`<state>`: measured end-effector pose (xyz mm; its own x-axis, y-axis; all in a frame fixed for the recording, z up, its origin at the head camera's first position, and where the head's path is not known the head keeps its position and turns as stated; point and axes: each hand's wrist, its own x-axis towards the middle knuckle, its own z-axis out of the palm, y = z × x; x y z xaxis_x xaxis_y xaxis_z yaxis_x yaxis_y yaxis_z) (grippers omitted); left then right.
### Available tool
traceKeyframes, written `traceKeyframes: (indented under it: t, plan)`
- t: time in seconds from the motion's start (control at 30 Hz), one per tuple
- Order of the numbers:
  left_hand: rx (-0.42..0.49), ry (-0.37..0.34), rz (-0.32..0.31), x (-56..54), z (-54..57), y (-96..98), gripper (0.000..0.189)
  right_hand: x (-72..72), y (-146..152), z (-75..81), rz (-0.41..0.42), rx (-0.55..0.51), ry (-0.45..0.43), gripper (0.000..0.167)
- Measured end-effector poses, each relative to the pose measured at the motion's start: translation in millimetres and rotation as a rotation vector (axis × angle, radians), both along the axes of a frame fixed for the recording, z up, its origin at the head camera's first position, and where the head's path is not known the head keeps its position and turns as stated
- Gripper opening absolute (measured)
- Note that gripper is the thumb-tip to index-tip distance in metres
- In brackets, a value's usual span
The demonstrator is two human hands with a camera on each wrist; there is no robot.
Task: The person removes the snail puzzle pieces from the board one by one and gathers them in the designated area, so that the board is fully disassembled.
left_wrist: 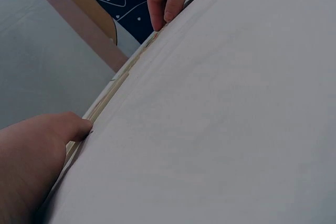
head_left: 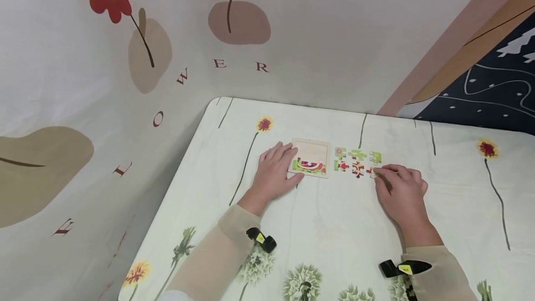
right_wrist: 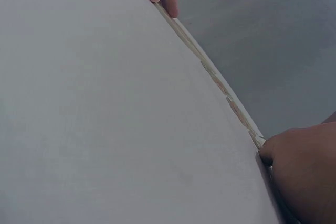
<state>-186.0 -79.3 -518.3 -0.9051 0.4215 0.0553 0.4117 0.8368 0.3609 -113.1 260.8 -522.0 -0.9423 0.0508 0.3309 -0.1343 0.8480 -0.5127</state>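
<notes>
A square wooden puzzle tray (head_left: pixel 311 147) lies flat on the table, its lower strip filled with red, white and green picture pieces (head_left: pixel 309 166). My left hand (head_left: pixel 273 171) rests at the tray's left side, fingers extended over its edge and thumb near the bottom edge. Right of the tray, several loose jigsaw pieces (head_left: pixel 357 154) lie in two rows. My right hand (head_left: pixel 403 194) pinches the lower-right puzzle piece (head_left: pixel 370 171) between thumb and forefinger, partly hiding it. Both wrist views show the tray (left_wrist: pixel 113 93) and pieces (right_wrist: pixel 239 113) almost edge-on, so their faces are hidden.
A white cloth with printed flowers (head_left: pixel 303 282) covers the table (head_left: pixel 330 226). Printed fabric walls (head_left: pixel 326 59) rise behind and at the left. A dark blue panel with white trees (head_left: pixel 501 87) hangs at the back right. Each wrist wears a black strap device (head_left: pixel 263 239).
</notes>
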Motion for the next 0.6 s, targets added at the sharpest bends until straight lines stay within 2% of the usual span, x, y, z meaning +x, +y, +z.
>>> traceKeyframes:
  t: [0.13,0.23,0.4,0.6]
  plan:
    - [0.000,0.001,-0.003,-0.2,0.0,0.6,0.075,-0.7,-2.0,1.7,-0.029,-0.012,0.007,0.027]
    - [0.000,0.000,-0.002,-0.4,-0.9,0.9,0.075,-3.7,-6.6,2.4,-0.034,-0.028,0.058,0.027]
    - [-0.014,0.003,-0.001,-1.1,-1.2,1.1,0.080,-12.8,-23.1,1.3,0.035,-0.044,0.185,0.027]
    - [-0.006,0.007,-0.014,-1.6,-0.9,0.8,0.090,-21.7,-55.2,1.9,0.108,-0.043,0.220,0.031]
